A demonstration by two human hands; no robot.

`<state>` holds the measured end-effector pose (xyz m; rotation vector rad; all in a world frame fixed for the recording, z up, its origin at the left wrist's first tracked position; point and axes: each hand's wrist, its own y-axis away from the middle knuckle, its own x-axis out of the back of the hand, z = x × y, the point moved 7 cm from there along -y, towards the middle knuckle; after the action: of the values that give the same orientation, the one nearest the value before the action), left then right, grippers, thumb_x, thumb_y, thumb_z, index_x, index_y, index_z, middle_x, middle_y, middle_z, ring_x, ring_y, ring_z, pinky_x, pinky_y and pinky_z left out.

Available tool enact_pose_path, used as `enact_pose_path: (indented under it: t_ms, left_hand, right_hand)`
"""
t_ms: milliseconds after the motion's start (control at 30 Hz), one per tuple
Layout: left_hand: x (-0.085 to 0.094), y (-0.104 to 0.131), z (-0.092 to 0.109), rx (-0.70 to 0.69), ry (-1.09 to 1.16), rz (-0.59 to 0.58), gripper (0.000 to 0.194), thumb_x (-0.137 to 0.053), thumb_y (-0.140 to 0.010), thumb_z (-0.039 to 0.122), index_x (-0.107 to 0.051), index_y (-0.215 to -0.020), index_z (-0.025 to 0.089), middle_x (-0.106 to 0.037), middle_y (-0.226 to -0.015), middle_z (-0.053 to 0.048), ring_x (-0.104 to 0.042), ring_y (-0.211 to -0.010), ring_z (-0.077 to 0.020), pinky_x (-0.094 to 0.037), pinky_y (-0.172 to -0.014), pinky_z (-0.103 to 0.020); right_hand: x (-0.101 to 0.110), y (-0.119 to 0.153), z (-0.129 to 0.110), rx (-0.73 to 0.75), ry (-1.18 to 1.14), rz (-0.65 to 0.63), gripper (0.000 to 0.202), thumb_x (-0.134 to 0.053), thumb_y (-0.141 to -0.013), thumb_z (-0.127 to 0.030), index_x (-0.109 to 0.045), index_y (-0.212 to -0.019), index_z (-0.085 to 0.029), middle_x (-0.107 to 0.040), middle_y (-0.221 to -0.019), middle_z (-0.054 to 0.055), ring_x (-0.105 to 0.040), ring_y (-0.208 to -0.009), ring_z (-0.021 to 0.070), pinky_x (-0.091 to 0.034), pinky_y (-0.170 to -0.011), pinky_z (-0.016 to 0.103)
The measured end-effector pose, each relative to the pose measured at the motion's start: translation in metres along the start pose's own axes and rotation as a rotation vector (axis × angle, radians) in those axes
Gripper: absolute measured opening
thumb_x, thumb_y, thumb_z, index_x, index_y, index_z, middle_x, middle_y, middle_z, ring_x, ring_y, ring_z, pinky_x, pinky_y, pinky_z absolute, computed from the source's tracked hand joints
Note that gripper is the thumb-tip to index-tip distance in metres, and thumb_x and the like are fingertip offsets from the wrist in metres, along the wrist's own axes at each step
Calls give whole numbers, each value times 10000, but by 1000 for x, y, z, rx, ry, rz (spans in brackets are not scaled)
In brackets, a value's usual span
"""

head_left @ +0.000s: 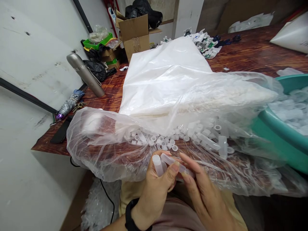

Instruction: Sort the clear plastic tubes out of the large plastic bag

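Observation:
My left hand (156, 189), with a black band at the wrist, is closed around translucent white plastic tubes. One capped tube (157, 165) stands upright in its palm. Another tube (168, 159) lies slanted between both hands, pinched by my left thumb. At its lower right end, my right hand (202, 186) grips it between thumb and fingers. Just beyond the hands, small white rings (175, 148) and caps are scattered on a clear plastic bag (96, 160). More tubes (222, 146) rest among them to the right.
A large white bag (166, 80) lies behind the small parts. On the right is a teal basin (264, 128) of white pieces. A metallic bottle (85, 75), an umbrella (69, 104) and a black phone (60, 132) are at left; a cardboard box (134, 35) stands behind.

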<state>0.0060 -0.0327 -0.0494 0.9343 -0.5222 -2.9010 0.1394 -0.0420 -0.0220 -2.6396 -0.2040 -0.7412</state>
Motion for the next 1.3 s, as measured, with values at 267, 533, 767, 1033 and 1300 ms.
enact_pose_path:
  t_ms: [267,533,767,1033,1300]
  left_hand:
    - [1,2,3,-63,-9,-13,436,-903,-885,426,-579,-1078,207,-792,-948,-12,-649,-675,-67,-455,-574,-159]
    - [2,2,0,1,1,-11,467,-897,-884,461,-555,-1081,211,-730,-899,21,-495,-573,-25,-370,-518,-150]
    - [3,2,1,10,0,9,480,-880,-893,496,-544,-1081,210,-662,-864,42,-483,-582,-27,-360,-521,-157]
    - [4,2,3,15,1,21,484,-881,-888,506,-554,-1086,209,-689,-894,27,-505,-588,-30,-375,-527,-161]
    - [8,4,3,-31,-39,17,386,-780,-979,525,-583,-1073,206,-611,-821,44,-496,-631,-57,-423,-587,-192]
  right_hand:
    - [-2,0,6,-128,-83,-74,525,-387,-1160,-326,-341,-1683,-339,-648,-1565,95,-774,-1216,195,-660,-962,282]
    - [-1,1,10,-136,-31,-80,545,-443,-1144,-339,-326,-1676,-363,-737,-1416,79,-799,-1144,197,-669,-906,276]
    - [-1,0,3,-18,35,-56,558,-460,-1140,-315,-297,-1669,-387,-682,-1513,62,-753,-1258,188,-639,-1006,288]
    - [0,0,5,-108,-35,-7,486,-460,-1141,-372,-403,-1623,-382,-731,-1409,57,-798,-1096,171,-644,-956,270]
    - [-1,-2,2,-45,42,-65,494,-445,-1142,-296,-367,-1624,-373,-722,-1434,70,-792,-1155,185,-659,-939,272]
